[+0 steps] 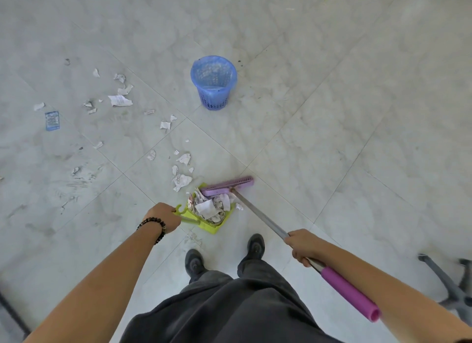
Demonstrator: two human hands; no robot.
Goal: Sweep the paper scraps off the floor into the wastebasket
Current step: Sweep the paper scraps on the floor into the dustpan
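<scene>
Head view, single frame. Person stands on a pale tiled floor [332,113], looking down. Left hand [163,216] grips the handle of a lime-green dustpan [209,227], fingers curled round it; a dark beaded bracelet [153,226] sits on that wrist. The pan rests on the floor just ahead of the dark shoes [195,262] and carries a heap of crumpled paper scraps [208,207]. Right hand [302,245] clamps the grey metal shaft of the broom [229,185], fingers wrapped round it just above the purple foam grip [350,294]. The purple broom head lies at the far edge of the pan, against the heap; whether its bristles touch the pan itself is not clear from this angle. One white scrap [181,181] lies just beyond the pan's far left corner, and loose scraps [120,100] trail away across the floor to the upper left, near a small blue packet [52,120]. The blue mesh wastebasket [214,83] stands upright, well apart from the pan, straight ahead. A grey chair base [449,286] shows at the right edge.
</scene>
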